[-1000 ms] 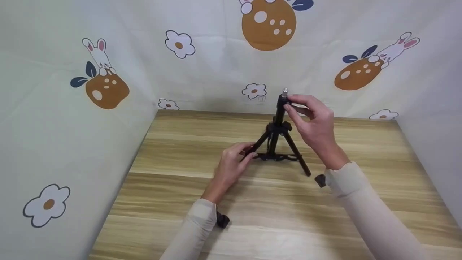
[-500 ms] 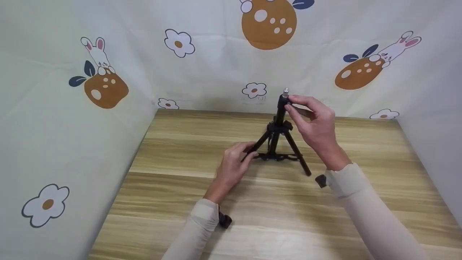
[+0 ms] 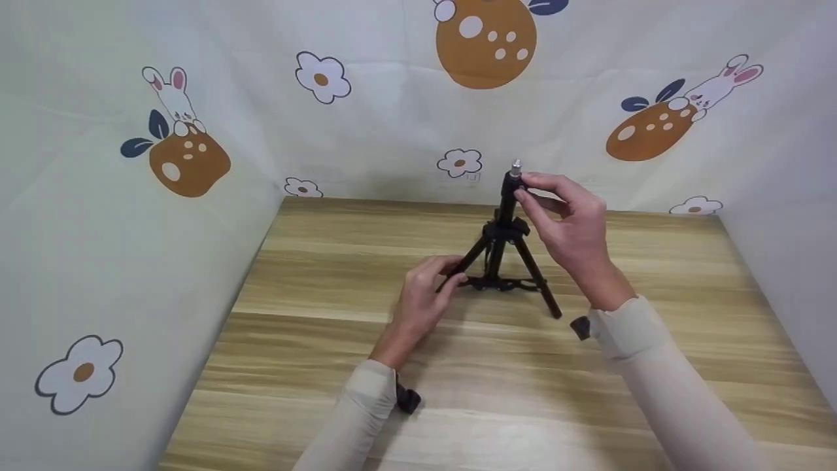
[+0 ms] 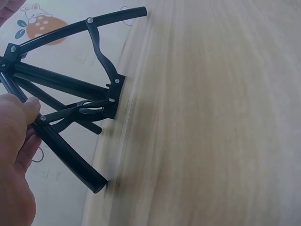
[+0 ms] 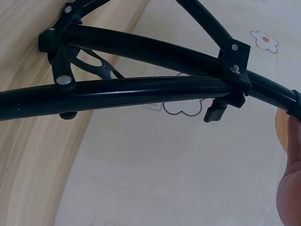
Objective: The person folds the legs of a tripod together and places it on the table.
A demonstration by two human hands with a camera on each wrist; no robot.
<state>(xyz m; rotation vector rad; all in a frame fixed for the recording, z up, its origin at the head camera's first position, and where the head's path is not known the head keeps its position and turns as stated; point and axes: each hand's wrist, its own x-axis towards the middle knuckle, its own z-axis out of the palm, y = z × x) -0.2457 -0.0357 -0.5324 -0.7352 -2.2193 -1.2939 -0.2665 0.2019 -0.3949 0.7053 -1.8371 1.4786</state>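
Observation:
A small black tripod stand [image 3: 498,252] stands upright with its legs spread and a silver stud [image 3: 516,168] at its top. My left hand [image 3: 418,297] pinches its left leg between thumb and fingers; the left wrist view shows the grip near the brace joint on that leg [image 4: 70,157]. Up at the top collar, thumb and forefinger of my right hand [image 3: 575,226] pinch the stand just below the stud. The right wrist view catches only part of that hand [image 5: 291,181], against the upper end of the centre tube [image 5: 273,92]. What its fingertips press on is hidden there.
The stand is on a wood-grain table [image 3: 314,366], toward the back edge. Pale cloth [image 3: 379,118] printed with oranges, rabbits and flowers hangs behind and at both sides. A dark wrist-worn device [image 3: 408,398] shows by the left cuff, another [image 3: 580,328] by the right cuff.

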